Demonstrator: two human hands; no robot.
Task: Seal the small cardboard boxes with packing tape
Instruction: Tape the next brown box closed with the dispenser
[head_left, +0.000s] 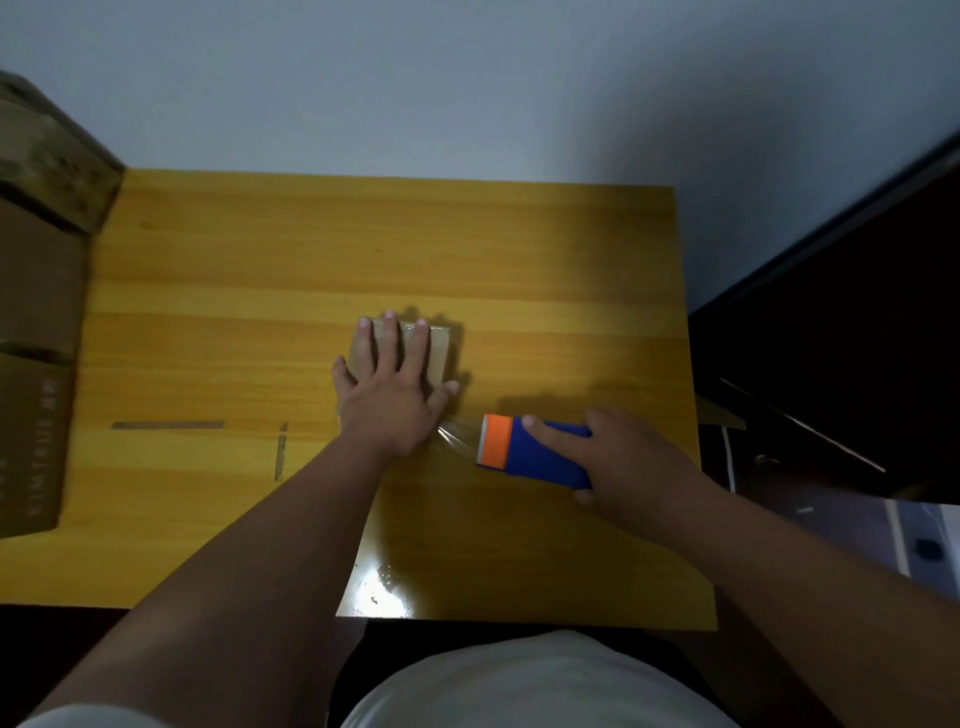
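Note:
A small brown cardboard box (439, 349) lies flat in the middle of the yellow wooden table (260, 270). My left hand (390, 391) presses down on its top with straight, spread fingers and covers most of it. Just right of the box, my right hand (631, 454) grips a blue and orange tape dispenser (530, 451), forefinger laid along its top. A strip of clear tape (456, 437) runs from the dispenser's toothed orange end toward the box's near right corner.
Large stacked cardboard cartons (36, 322) stand along the table's left edge. Two grey tape marks (166, 425) lie on the tabletop to the left. Dark furniture (841, 332) stands close to the table's right edge. A wall is behind the table.

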